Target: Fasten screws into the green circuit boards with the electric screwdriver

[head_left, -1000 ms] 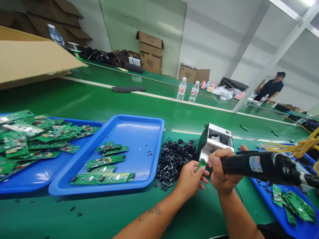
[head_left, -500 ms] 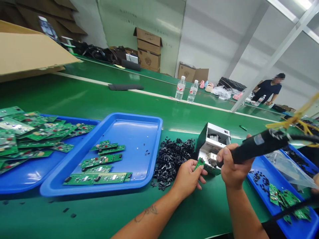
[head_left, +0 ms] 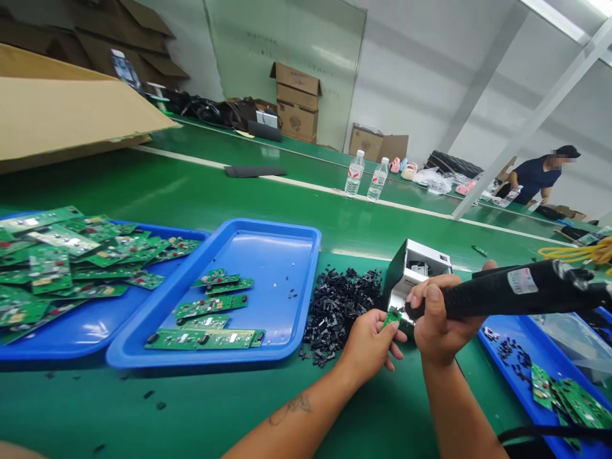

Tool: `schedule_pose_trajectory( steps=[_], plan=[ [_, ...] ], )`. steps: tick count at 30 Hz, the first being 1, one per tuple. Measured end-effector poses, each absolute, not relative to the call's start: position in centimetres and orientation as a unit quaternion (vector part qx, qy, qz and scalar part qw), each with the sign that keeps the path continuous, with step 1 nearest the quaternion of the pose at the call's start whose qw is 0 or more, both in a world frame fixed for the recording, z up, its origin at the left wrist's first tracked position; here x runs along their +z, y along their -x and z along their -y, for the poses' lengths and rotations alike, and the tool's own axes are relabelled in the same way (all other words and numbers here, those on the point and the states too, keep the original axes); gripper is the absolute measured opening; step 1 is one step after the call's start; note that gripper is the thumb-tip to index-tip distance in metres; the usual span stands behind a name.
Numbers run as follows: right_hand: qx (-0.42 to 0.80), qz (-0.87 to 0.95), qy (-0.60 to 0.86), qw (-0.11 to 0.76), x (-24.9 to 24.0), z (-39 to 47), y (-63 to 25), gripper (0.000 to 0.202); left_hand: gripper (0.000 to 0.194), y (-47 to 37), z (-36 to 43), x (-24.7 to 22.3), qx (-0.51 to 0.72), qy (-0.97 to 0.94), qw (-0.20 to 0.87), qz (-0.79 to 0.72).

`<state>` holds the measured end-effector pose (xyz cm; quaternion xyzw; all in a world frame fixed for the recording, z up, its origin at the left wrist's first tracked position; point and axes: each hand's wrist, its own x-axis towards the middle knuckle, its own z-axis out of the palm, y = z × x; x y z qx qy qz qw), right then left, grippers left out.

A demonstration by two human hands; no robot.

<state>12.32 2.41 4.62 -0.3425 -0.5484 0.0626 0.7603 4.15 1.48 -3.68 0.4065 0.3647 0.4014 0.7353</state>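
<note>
My left hand [head_left: 370, 341] pinches a small green circuit board [head_left: 392, 317] between thumb and fingers, just in front of a white-and-black screw feeder [head_left: 406, 271]. My right hand [head_left: 438, 319] is wrapped round a black electric screwdriver [head_left: 502, 292], held nearly level with its front end close to the board. My fingers and the tool hide part of the feeder's front, and the screwdriver's tip cannot be made out. Left of the feeder lies a heap of small black plastic parts [head_left: 337, 309].
A blue tray [head_left: 272, 242] with several circuit boards stands left of the heap. Another blue tray [head_left: 95, 347] beside it is piled with boards. On the right, a blue tray [head_left: 514, 331] holds boards and black parts. Two water bottles [head_left: 354, 173] stand behind; a person [head_left: 538, 178] leans over the far table.
The view has shifted, so the bench appears further right. The screwdriver has swung to a more level angle, its front end nearer the board. Both hands keep their holds.
</note>
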Motion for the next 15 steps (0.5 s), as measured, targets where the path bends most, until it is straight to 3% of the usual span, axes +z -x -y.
schedule_pose_trajectory(
  steps=[7,15],
  plan=[
    [0.079,0.562,0.33,0.754,4.3,-2.7,-12.5,0.073,0.037,-4.3,-1.5,-3.9,0.401,-0.414,0.732,-0.362],
    [0.076,0.622,0.37,0.686,2.6,-2.6,-13.2,0.064,0.035,-4.2,-1.4,-3.5,0.409,-0.425,0.725,-0.356]
  ],
)
